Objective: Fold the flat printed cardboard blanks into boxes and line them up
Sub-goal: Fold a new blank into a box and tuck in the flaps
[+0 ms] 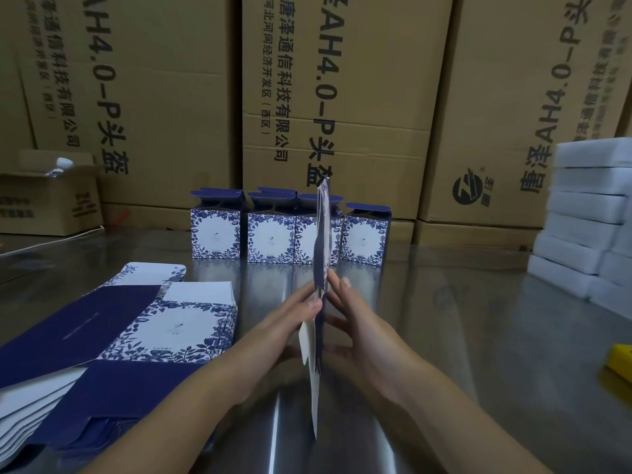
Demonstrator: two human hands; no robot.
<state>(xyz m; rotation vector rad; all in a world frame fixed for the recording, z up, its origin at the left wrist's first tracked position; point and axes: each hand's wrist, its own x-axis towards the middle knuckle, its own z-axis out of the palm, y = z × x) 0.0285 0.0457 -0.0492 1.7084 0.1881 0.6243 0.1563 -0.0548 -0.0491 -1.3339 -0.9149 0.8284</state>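
Both forearms fill the bottom edge; L hand and R hand sandwich one blank btwn them. It stands upright, edge-on to the camera, its lower edge on or just above the metal table. Fingers on both hands are straight and pressed flat to the card faces, not curled round it. Can't tell if a thumb hooks a flap.

Handling, my read: thin printed card, v. light and stiff across the panels, but weak at the score lines, so it should pop open w/ a light squeeze on opposite creases. The glossy face is prob a bit slippery, and corners and flaps will dent if crushed. Best hold is the long folded edges near mid-height, not the loose white flap hanging low on the L side.

Stack of flat blanks lies near left, blue-and-white floral print up.

Containers:
- Four folded boxes in a row at the back of the table, close side by side, top flaps up and open. Insides hidden from here, so contents unknown.
- Small open carton far left, w/ a water bottle poking out the top.
- Big brown cartons behind, all shut.
- White foam blocks piled at right; a yellow thing is cut off by the frame edge, so no ID.
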